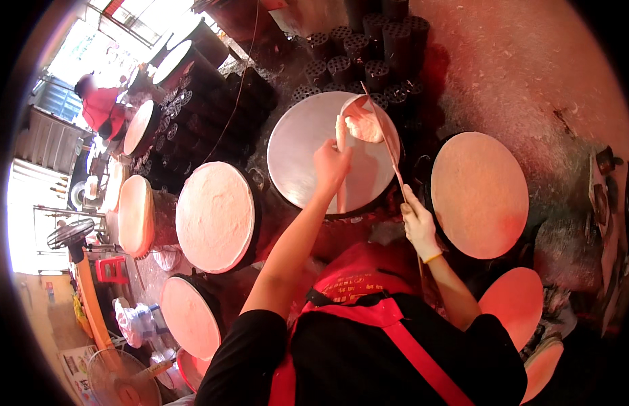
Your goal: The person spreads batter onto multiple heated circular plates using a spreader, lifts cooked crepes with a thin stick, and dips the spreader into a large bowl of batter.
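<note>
Before me is a round, pale grey metal griddle (301,159) with a bare, shiny top. My left hand (332,164) is closed around the pale handle (341,134) of a scoop-like tool above it. Against the tool's curved end lies a pale, soft lump that looks like dough (364,124). In a white glove, my right hand (420,227) grips a long, thin flat stick (391,145). The stick slants up across the griddle's right side and touches or passes close by the lump. What lies under the lump is hidden.
Round griddles with pale layers (216,216) stand at left; another round top (479,196) is at right. Honeycomb coal briquettes (358,47) are stacked beyond. Far left are a person in red (103,108), a fan (71,233) and a red stool (111,270).
</note>
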Motion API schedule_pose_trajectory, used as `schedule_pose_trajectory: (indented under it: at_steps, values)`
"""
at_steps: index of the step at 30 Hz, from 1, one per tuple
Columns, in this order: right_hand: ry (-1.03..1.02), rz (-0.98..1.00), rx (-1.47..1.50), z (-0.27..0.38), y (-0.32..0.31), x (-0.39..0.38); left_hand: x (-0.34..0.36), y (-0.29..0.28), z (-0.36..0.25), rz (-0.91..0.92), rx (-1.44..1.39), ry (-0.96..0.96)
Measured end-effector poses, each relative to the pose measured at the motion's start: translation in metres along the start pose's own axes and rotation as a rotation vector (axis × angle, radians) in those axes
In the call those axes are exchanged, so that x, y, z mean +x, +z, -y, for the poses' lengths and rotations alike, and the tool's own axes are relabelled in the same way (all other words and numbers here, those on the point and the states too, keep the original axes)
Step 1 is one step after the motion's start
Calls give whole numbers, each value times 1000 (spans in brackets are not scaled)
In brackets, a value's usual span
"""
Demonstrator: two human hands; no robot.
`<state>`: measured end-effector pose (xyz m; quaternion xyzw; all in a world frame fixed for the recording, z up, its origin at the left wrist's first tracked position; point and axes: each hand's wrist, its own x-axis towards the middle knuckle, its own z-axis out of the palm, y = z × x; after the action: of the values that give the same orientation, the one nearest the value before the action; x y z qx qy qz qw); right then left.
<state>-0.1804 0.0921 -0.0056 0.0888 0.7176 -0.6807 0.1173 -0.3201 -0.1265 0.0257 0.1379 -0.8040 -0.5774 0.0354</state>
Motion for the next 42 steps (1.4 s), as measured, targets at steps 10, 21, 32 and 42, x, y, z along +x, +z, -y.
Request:
schedule_pose_trajectory:
  at_steps: [10,21,32,42]
  values:
    - [-66,-299,-936,-24,15,16,26,-17,-29,-257,83,313]
    - [97,-295,648,-9,91,27,-67,-119,-22,66,-514,-150]
    - [108,-131,335,43,160,97,-225,-180,32,-100,-732,-441]
    - [184,-228,229,19,101,31,-263,-215,62,28,-567,-480]
